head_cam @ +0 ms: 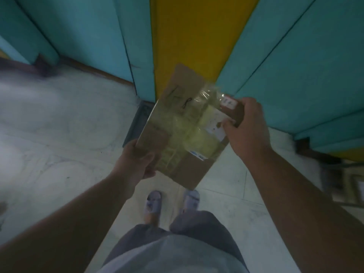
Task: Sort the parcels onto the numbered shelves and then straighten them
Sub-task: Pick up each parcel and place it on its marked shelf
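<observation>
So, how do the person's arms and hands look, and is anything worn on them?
Both forearms are bare up to the frame edge: no sleeves show. The left hand and right hand wear no gloves. I see no watch, ring or bracelet, though the picture is dim and slightly blurred.

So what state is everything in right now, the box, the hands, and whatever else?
Cardboard parcel: taped shut, tilted, held in the air over the floor.
Left hand: grips the parcel's near left corner.
Right hand: grips the parcel's right edge.
Handwritten mark: on top, too blurred to read.
</observation>
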`<action>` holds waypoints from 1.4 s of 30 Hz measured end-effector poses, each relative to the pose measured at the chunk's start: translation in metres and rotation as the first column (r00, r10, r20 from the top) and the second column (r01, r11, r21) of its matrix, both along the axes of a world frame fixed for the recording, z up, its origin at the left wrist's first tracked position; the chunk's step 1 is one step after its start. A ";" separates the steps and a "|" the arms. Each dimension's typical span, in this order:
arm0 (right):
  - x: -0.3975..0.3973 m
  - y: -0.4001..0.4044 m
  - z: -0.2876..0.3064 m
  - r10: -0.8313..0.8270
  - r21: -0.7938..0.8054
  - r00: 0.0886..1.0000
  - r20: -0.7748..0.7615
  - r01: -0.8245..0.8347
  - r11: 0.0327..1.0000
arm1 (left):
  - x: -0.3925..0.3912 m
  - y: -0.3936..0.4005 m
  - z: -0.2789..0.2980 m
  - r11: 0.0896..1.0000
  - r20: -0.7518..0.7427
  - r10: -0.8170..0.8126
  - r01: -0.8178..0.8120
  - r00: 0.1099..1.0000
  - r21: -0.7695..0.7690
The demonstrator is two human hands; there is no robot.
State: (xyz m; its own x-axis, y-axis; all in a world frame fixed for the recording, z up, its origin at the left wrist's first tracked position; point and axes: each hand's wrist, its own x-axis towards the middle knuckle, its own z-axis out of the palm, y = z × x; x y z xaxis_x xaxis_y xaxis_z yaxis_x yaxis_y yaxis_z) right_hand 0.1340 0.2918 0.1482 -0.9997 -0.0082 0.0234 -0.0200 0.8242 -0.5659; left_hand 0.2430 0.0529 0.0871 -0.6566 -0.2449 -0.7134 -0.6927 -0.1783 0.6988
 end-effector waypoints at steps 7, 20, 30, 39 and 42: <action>0.063 0.128 0.076 -0.233 -0.008 0.967 -0.105 0.234 0.972 | -0.003 0.099 0.058 0.957 -0.150 -0.289 0.281 0.945 -0.074; 0.275 0.500 0.161 -0.696 0.085 0.686 -0.213 0.722 0.686 | 0.059 0.507 0.100 0.733 -0.353 -0.641 0.680 0.682 -0.018; 0.351 0.690 0.149 -0.854 0.031 0.509 -0.109 0.860 0.509 | 0.061 0.739 0.090 0.473 -0.305 -0.841 0.881 0.446 -0.018; 0.413 0.856 0.157 -0.982 0.165 0.123 -0.143 0.981 0.099 | 0.076 0.984 0.083 0.071 -0.293 -0.953 0.997 0.078 0.035; 0.442 0.895 0.155 -0.990 0.134 0.034 -0.137 0.991 0.016 | 0.094 1.046 0.088 -0.013 -0.302 -0.953 0.999 -0.002 0.031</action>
State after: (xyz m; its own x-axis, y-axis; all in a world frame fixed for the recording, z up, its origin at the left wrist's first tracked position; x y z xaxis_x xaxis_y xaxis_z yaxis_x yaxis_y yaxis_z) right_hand 0.5765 1.1867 0.3031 -0.0456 0.9862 0.1592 0.8899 0.1125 -0.4420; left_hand 0.3369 1.0992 0.1749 -0.2191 0.8444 -0.4889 -0.2001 0.4515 0.8695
